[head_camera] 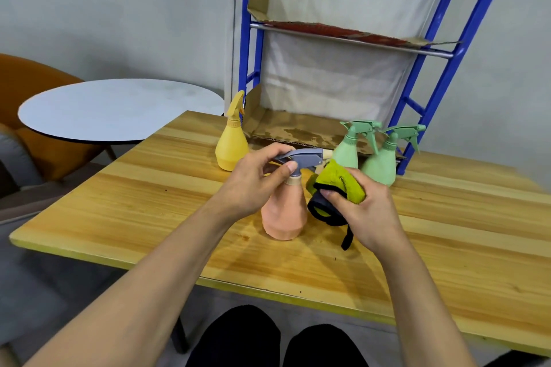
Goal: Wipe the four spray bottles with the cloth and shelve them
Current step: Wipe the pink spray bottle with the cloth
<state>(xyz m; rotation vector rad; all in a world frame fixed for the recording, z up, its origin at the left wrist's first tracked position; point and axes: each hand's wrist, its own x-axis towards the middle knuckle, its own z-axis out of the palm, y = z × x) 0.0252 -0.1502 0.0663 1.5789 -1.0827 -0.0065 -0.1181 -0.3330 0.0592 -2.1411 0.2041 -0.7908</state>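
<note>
While the left hand (253, 180) is gripping the grey trigger head of the pink spray bottle (284, 211), with the thumb curled against its neck, the bottle is standing upright on the wooden table (149, 197). The right hand (362, 208) is holding a bunched yellow-green cloth (341, 185) with a black edge, its fingers curled round it, just beside the bottle's right side; whether the cloth is touching the bottle I cannot tell. A black strap is hanging down from the cloth below the hand. Behind, a yellow spray bottle (232, 140) is standing near the table's far edge, and two green spray bottles (368, 155) are standing side by side to the right. A blue shelf rack (441, 74) lined with cardboard is rising behind them, its lower shelf sitting level with the tabletop. A round white table (119, 110) and an orange chair (26, 83) are sitting to the left.
</note>
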